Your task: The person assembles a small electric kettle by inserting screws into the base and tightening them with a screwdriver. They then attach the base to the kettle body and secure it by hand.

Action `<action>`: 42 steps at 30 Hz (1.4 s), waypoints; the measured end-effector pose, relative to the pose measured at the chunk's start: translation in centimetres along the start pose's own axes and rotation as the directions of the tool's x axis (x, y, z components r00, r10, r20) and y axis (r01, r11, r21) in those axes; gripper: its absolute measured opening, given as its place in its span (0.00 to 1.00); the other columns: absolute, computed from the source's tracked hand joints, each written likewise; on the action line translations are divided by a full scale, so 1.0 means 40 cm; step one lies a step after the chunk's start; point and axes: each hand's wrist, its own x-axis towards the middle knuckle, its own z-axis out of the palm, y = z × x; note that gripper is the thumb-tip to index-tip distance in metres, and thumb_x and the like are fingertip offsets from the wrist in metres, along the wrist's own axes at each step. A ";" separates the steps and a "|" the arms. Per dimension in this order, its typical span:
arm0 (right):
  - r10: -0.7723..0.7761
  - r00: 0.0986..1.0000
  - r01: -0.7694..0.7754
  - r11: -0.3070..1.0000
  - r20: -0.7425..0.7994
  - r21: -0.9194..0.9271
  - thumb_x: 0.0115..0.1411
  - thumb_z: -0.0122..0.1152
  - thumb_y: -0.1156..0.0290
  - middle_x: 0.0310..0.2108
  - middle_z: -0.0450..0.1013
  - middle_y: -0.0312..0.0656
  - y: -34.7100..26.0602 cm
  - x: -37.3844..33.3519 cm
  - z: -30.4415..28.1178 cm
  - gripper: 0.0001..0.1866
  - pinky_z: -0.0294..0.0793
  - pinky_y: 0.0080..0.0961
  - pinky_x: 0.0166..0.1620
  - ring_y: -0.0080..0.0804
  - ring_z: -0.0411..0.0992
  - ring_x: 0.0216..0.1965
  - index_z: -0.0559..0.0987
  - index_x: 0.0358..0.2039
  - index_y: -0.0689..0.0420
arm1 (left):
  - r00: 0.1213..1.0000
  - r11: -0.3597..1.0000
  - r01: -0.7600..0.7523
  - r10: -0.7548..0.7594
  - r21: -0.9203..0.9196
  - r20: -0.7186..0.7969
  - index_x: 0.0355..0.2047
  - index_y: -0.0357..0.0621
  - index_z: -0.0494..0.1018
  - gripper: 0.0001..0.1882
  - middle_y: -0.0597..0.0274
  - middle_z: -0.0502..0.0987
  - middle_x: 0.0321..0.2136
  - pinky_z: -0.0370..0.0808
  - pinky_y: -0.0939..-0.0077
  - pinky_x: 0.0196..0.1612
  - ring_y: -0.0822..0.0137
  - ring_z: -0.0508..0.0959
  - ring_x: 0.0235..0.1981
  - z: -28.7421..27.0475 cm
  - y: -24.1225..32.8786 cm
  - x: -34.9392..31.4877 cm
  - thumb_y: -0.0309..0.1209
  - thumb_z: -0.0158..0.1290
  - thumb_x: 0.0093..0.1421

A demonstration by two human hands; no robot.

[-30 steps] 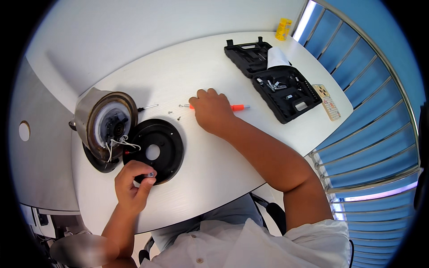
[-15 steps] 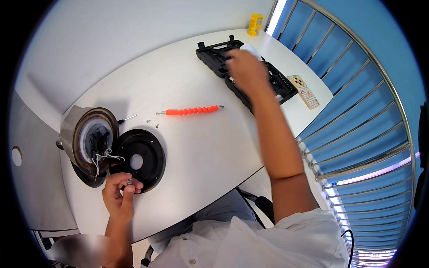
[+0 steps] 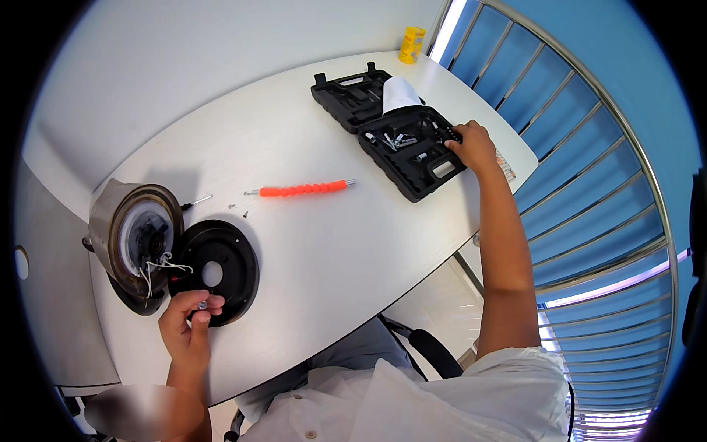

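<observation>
Between the thumb and fingers of my left hand (image 3: 188, 328) is a small metal socket (image 3: 202, 305), just over the near rim of a round black base plate (image 3: 247, 254). My right hand (image 3: 473, 146) is at the right end of an opened black tool case (image 3: 401, 173). Its fingertips are bent at a row of small bits (image 3: 440, 131); what they grip there is too small to make out. Several metal pieces (image 3: 400, 141) lie loose in the case's near half. A white sheet (image 3: 399, 94) rests over the case's middle.
Left on the white table (image 3: 317, 250), an upturned metal kettle (image 3: 110, 221) shows loose white wires (image 3: 151, 272). A small screwdriver (image 3: 197, 201), screws (image 3: 245, 214) and an orange flexible shaft (image 3: 305, 190) lie nearby. A yellow box (image 3: 412, 46) stands far back; metal railing (image 3: 611, 107) runs along the right.
My right hand has moved from over the middle of the case to its right end, uncovering the loose pieces. My left hand keeps holding the socket. The whole view has shifted slightly.
</observation>
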 end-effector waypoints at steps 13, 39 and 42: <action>0.228 0.966 -0.113 0.791 -0.119 0.602 0.60 0.47 0.70 0.30 0.74 0.47 0.142 0.063 0.048 0.10 0.69 0.32 0.39 0.40 0.72 0.33 0.76 0.33 0.61 | 1.000 1.000 0.002 -0.003 -0.003 -0.008 0.39 0.35 0.68 0.19 0.54 0.76 0.28 0.75 0.78 0.32 0.69 0.76 0.27 -0.003 -0.004 0.005 0.42 0.50 0.62; 0.071 0.976 0.067 0.801 -0.206 0.595 0.60 0.47 0.69 0.32 0.74 0.41 0.170 0.069 0.087 0.12 0.67 0.26 0.41 0.33 0.71 0.35 0.75 0.35 0.64 | 0.961 0.779 0.257 -0.269 -0.572 0.064 0.45 0.42 0.62 0.14 0.48 0.75 0.42 0.71 0.71 0.45 0.67 0.77 0.32 -0.031 -0.016 0.042 0.38 0.44 0.65; 0.156 0.986 -0.074 0.692 -0.049 0.718 0.62 0.46 0.67 0.33 0.75 0.34 0.109 0.073 0.072 0.12 0.63 0.18 0.39 0.21 0.69 0.34 0.75 0.39 0.60 | 0.964 0.689 0.252 -0.244 -0.680 0.109 0.46 0.43 0.63 0.13 0.44 0.72 0.47 0.71 0.72 0.46 0.63 0.78 0.39 -0.039 -0.009 0.034 0.36 0.38 0.67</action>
